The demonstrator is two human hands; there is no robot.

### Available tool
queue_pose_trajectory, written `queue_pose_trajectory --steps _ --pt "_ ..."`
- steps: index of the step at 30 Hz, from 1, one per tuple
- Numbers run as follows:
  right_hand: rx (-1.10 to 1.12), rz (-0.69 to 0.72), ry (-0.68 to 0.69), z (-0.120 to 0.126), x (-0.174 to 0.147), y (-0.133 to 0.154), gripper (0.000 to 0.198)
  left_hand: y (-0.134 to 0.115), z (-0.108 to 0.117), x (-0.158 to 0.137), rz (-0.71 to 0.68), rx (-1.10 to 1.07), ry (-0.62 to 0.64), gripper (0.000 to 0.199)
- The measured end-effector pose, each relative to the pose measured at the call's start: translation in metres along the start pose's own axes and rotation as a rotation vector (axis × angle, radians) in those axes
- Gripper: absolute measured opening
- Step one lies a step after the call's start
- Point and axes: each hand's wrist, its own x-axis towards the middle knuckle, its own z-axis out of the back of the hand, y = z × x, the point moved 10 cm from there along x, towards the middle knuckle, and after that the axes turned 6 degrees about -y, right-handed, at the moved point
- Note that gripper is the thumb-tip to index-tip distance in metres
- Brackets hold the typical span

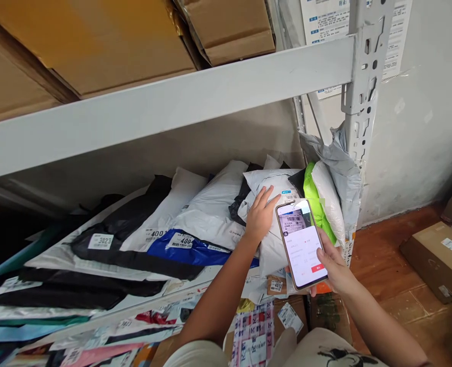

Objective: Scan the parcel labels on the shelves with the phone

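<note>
My right hand [335, 262] grips a smartphone [304, 252], its thumb over the lower right of the lit screen. The screen shows a camera picture of a barcode label above a white page with a red button. Fingers spread, my left hand [262, 214] lies on a white mailing bag [273, 181] on the shelf. A barcode label [290, 195] on that bag shows just above the phone, which hides part of the bag. Right of it stand a bright green bag [314, 196] and another white bag [328, 191].
Black, white and blue mailing bags [206, 255] with number labels lean along the shelf to the left. A grey shelf beam [172, 109] crosses above, with cardboard boxes [126, 46] over it. A perforated post [363, 102] stands right. More parcels lie below; a carton [435, 255] rests on the floor.
</note>
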Motion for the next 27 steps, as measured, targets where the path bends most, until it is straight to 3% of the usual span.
queue_pose_trajectory --steps 10,13,16,18,23,27 --pt "-0.009 0.017 0.110 -0.009 -0.008 0.008 0.130 0.001 -0.001 0.000 -0.004 0.004 -0.003 0.043" --pt "0.027 0.004 0.130 -0.011 -0.012 0.010 0.127 0.000 0.000 -0.001 -0.007 -0.008 -0.039 0.040" --pt "0.011 -0.008 0.134 -0.012 -0.016 0.012 0.120 0.008 0.013 -0.004 0.114 0.029 -0.167 0.037" --pt "-0.001 -0.006 0.144 -0.014 -0.019 0.013 0.116 0.011 0.017 -0.005 0.223 0.070 -0.188 0.043" --pt "0.072 0.051 0.169 -0.008 -0.026 0.013 0.124 -0.006 -0.008 0.020 0.276 0.214 0.163 0.055" --pt "0.165 0.107 0.087 0.022 -0.037 0.006 0.123 -0.010 -0.042 0.065 0.232 0.234 0.418 0.046"
